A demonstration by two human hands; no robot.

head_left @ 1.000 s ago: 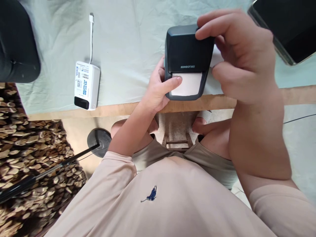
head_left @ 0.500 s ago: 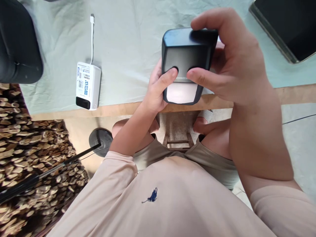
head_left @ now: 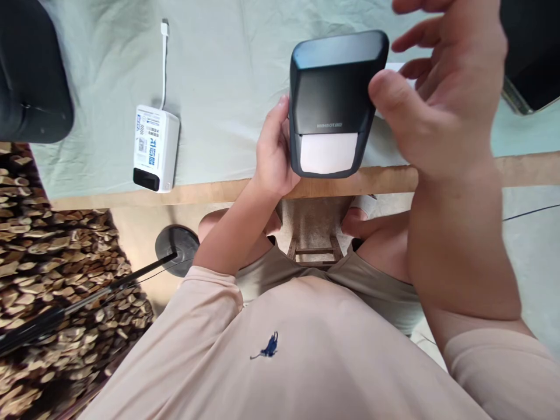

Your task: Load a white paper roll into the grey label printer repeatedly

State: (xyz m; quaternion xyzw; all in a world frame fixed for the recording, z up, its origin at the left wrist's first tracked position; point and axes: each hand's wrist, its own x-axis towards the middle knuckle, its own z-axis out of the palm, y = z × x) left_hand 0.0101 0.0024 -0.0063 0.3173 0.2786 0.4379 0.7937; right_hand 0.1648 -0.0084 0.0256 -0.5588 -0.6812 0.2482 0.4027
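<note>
A dark, rounded device [head_left: 335, 96] with lettering on its face and a pale panel at its lower end is held up over the table's front edge. My left hand [head_left: 275, 151] grips it from the left side, its thumb along the edge and the other fingers hidden behind. At the device's right side is my right hand [head_left: 446, 87], fingers apart and curved, the thumb tip close to the device's right edge; whether it touches cannot be made out. Something white shows partly behind the right thumb.
On the table [head_left: 219, 116] at left lies a white power bank [head_left: 155, 149] with a short cable [head_left: 164, 70]. A black case [head_left: 35, 76] sits at the far left, a dark flat device [head_left: 534, 52] at the far right. Below stands a round black base [head_left: 175, 248].
My right hand has opened and shifted right, off the device's top and face. My left thumb has moved from the device's face to its left side. The device sits slightly higher.
</note>
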